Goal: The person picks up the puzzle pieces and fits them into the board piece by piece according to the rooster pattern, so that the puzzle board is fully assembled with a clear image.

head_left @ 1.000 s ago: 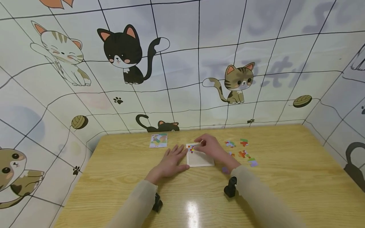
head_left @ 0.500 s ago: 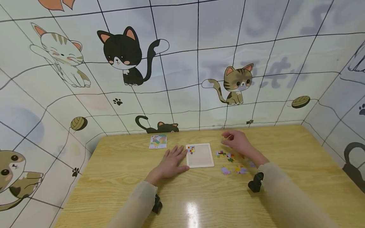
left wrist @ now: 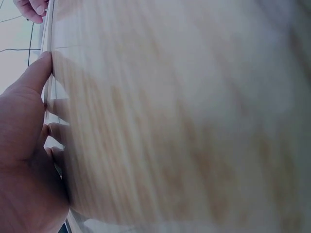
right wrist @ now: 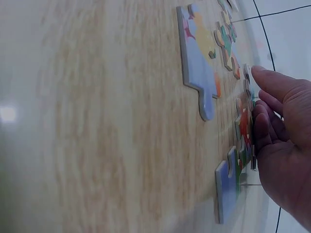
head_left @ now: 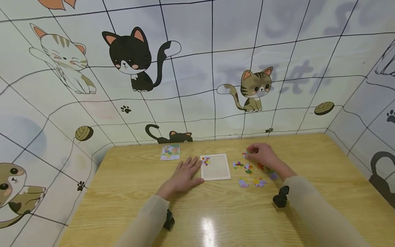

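there, left hand (head_left: 185, 173) flat and spread beside the puzzle tray (head_left: 216, 175), right hand (head_left: 262, 156) curled over loose pieces (head_left: 249, 169), grip unclear

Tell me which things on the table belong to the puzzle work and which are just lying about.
In use: puzzle tray, steadied by the left hand; one piece already in the tray; loose puzzle pieces, which the right hand reaches into.
Lying about: picture card by the wall.

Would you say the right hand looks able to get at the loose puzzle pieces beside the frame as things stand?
Probably yes. The right hand already rests among the loose puzzle pieces right of the frame, with nothing between them; the left hand lies flat on the frame's other side.
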### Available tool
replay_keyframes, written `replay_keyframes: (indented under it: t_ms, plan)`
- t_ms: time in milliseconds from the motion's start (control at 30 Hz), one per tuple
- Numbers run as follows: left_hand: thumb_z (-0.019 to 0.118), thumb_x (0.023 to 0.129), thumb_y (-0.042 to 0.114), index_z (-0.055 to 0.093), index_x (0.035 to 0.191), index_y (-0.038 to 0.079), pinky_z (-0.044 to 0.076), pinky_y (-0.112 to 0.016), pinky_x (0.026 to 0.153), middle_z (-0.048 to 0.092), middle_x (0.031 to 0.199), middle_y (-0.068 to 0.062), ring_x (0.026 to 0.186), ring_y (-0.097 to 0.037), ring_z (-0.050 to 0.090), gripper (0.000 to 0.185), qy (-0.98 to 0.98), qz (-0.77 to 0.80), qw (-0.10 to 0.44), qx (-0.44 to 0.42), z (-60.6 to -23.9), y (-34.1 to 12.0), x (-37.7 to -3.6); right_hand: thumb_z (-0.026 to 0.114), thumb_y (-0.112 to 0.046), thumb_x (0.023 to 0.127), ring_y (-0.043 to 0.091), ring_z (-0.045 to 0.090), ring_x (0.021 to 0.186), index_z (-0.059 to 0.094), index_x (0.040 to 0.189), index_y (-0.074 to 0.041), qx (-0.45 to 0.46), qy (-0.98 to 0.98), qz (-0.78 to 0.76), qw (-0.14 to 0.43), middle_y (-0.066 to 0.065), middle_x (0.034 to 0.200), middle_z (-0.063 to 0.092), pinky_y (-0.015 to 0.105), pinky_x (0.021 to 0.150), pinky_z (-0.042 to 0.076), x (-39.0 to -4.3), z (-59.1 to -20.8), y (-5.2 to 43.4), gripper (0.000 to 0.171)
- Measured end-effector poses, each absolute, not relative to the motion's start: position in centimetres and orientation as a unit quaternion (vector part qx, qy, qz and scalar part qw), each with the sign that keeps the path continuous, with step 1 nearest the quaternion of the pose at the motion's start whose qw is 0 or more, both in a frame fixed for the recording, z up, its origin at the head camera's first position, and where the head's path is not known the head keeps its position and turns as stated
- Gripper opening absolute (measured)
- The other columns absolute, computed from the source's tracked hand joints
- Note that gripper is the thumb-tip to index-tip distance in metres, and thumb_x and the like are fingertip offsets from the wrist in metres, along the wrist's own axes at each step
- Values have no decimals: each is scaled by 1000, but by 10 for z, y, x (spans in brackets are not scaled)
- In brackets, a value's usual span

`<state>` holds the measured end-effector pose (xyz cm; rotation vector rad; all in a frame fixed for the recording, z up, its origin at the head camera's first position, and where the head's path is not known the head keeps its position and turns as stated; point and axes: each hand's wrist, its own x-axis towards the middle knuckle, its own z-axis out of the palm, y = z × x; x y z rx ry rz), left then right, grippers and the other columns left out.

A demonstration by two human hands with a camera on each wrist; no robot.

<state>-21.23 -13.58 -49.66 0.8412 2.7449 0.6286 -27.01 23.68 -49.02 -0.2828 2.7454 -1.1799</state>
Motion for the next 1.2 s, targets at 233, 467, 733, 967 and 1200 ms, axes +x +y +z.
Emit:
replay_keyframes:
  t_ms: [233,467,733,967,1200]
  plan:
    - [60,102,43,31,162,7,6,-66,119,19,169,-16,155,-41,9,75,928,214,103,287,-498,-137,-215,75,-20,95,28,60,91,69,119,4,-100,915,-383,79,14,105,66,39,75,52,-274,-491,234,34]
    - [59,103,47,31,162,10,6,-65,120,18,169,-14,156,-40,8,75,931,210,105,281,-497,-137,-214,75,-14,94,26,59,86,68,114,6,-115,914,-382,78,13,100,65,38,72,50,-276,-491,232,29]
    - [58,103,49,30,163,11,5,-64,120,16,170,-12,156,-38,7,76,929,215,109,279,-497,-136,-214,77,-11,92,26,55,85,64,109,2,-116,917,-375,69,12,98,63,38,74,47,-277,-491,231,25]
    - [58,103,48,30,163,11,5,-63,120,17,170,-12,156,-37,7,76,930,212,108,281,-496,-136,-213,74,-9,92,24,59,88,67,106,0,-128,914,-379,65,10,98,66,39,76,50,-275,-487,229,18]
    - [57,103,49,30,163,11,5,-64,120,16,170,-12,156,-37,7,76,929,214,108,282,-498,-137,-214,74,-10,93,23,63,88,71,104,-2,-118,905,-403,69,8,95,69,37,77,52,-274,-479,211,14]
